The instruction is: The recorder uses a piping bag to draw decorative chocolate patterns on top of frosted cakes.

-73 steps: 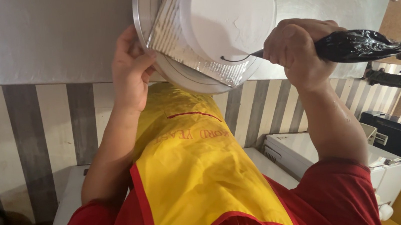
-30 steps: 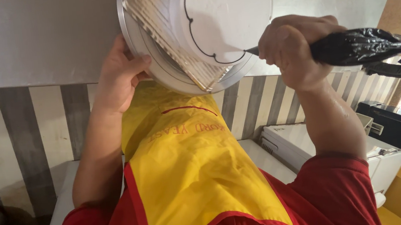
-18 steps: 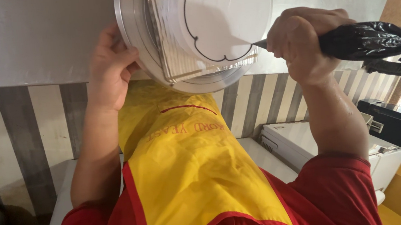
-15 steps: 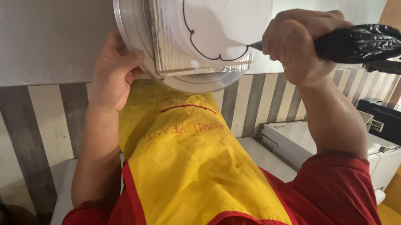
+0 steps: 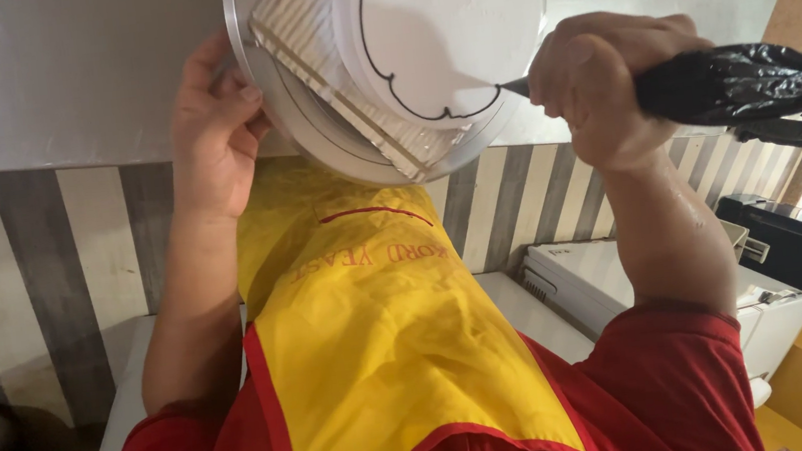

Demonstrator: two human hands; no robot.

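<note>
At the top centre of the frame, a round white cake (image 5: pixel 458 17) with a smooth flat top sits on a ribbed silver cake board (image 5: pixel 309 34), which lies on a round metal turntable (image 5: pixel 310 135). Just left of it, the left hand (image 5: pixel 214 126) curls its fingers on the turntable's rim, while at the right the right hand (image 5: pixel 606 81) is closed tight around a crinkled black piping bag (image 5: pixel 747 80), whose tip touches the thin dark scalloped line on the cake. Below, a yellow apron (image 5: pixel 383 328) with red edging fills the middle, with striped wall panels (image 5: pixel 43 266) behind and a white box (image 5: pixel 619 281) at lower right.

White round cake (image 5: pixel 458 22) on square board, black piping bag (image 5: pixel 742 84) tip at rim
</note>
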